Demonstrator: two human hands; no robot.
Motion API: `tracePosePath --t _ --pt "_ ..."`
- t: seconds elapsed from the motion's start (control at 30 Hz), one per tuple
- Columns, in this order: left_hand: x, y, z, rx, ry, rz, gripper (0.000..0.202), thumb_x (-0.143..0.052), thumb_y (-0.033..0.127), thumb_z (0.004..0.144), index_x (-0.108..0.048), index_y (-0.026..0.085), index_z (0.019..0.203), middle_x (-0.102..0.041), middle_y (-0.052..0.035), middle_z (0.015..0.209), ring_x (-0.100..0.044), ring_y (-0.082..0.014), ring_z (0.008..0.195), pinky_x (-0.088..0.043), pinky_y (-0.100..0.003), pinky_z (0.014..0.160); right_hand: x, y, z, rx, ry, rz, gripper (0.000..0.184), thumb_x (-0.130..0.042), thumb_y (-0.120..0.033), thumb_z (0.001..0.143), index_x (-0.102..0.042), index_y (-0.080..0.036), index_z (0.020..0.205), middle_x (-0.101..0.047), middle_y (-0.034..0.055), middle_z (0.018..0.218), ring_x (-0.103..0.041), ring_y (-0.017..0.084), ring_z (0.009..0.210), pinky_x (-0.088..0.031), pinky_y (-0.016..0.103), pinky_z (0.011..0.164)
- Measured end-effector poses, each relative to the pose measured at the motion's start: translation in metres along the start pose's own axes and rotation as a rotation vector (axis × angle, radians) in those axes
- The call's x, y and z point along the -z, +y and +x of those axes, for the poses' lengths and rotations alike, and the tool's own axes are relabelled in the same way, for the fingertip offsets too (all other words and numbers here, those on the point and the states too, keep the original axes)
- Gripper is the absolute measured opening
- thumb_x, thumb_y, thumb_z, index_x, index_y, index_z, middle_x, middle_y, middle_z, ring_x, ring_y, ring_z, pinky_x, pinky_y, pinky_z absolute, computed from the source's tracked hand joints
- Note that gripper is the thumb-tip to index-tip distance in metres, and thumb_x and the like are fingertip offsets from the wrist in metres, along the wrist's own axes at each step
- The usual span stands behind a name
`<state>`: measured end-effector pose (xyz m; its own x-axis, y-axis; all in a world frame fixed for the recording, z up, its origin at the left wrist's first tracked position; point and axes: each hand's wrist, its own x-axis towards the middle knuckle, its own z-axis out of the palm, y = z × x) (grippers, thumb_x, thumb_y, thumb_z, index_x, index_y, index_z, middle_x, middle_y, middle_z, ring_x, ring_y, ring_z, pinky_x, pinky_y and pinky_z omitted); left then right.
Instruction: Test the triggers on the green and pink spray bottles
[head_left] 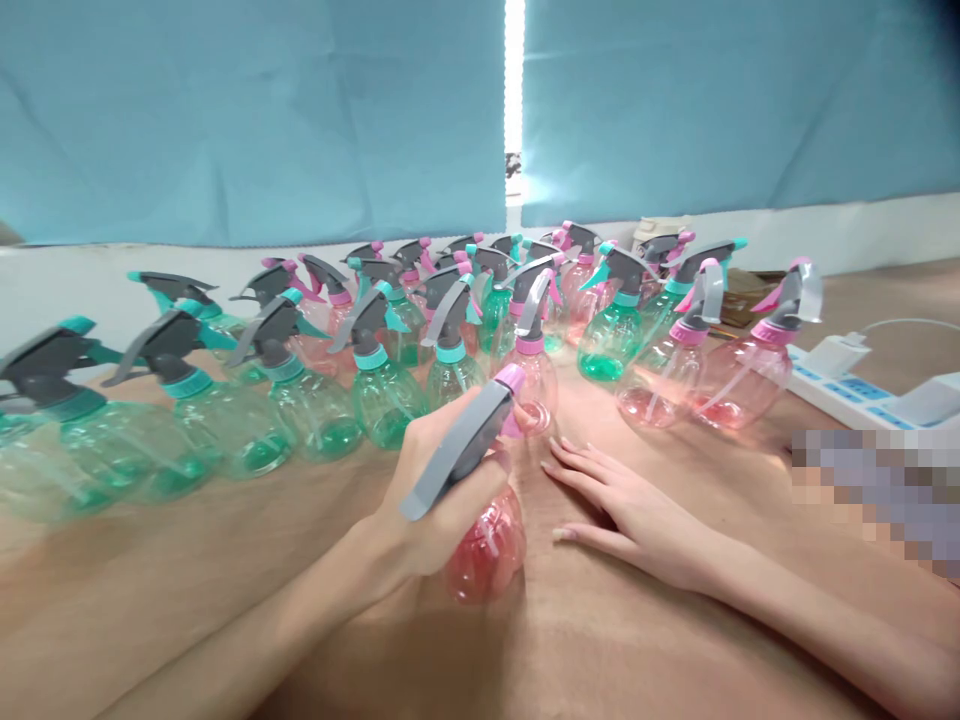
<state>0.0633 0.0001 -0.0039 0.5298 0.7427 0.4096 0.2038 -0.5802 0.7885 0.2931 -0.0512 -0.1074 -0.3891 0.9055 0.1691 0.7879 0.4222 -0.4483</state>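
Note:
My left hand (pixel 442 490) is closed around the neck of a pink spray bottle (pixel 491 550) with a grey and pink trigger head. The bottle is over the front middle of the table, its nozzle turned away from me. To its right, my right hand (pixel 619 505) lies flat on the tabletop with the fingers stretched out, touching no bottle. Just beyond both hands stands another pink spray bottle (pixel 536 385). A green spray bottle (pixel 386 395) is among those nearest my left hand.
Several green spray bottles (pixel 247 430) line the left side, with mixed green and pink ones behind. Two pink bottles (pixel 739 380) stand at right, near a white power strip (pixel 847 390) with plugs. Blue curtains (pixel 247 120) hang behind the wooden table (pixel 600 640).

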Motion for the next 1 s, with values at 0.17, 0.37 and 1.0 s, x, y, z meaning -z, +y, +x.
tracePosePath --t 0.17,0.37,1.0 --pt "-0.0010 -0.0017 -0.0001 0.016 0.015 0.019 0.008 -0.052 0.021 0.082 -0.046 0.022 0.076 -0.051 0.0018 0.071 -0.048 -0.0142 0.060 -0.039 -0.029 0.054 0.0011 -0.0011 0.0005 -0.011 -0.018 -0.012 0.069 -0.051 -0.060 0.091 -0.041 -0.020 0.146 -0.037 0.0119 0.153 -0.028 0.031 0.143 -0.028 0.054 0.115" --pt "-0.0012 -0.0019 -0.0005 -0.004 0.024 -0.002 0.016 -0.052 0.018 0.082 -0.041 0.023 0.073 -0.040 0.0034 0.066 -0.053 -0.0176 0.069 -0.041 -0.030 0.060 0.0013 -0.0036 0.0006 -0.027 -0.042 -0.049 0.072 -0.047 -0.062 0.091 -0.043 -0.015 0.145 -0.036 0.0136 0.153 -0.027 0.030 0.144 -0.026 0.053 0.116" --pt "-0.0031 -0.0057 -0.0003 -0.019 0.044 -0.019 0.007 -0.055 0.019 0.082 -0.052 0.021 0.075 -0.061 0.0002 0.076 -0.056 -0.0167 0.065 -0.043 -0.031 0.059 0.0009 -0.0055 0.0015 -0.035 -0.036 -0.044 0.071 -0.047 -0.062 0.091 -0.044 -0.014 0.144 -0.035 0.0141 0.154 -0.026 0.031 0.144 -0.025 0.055 0.116"
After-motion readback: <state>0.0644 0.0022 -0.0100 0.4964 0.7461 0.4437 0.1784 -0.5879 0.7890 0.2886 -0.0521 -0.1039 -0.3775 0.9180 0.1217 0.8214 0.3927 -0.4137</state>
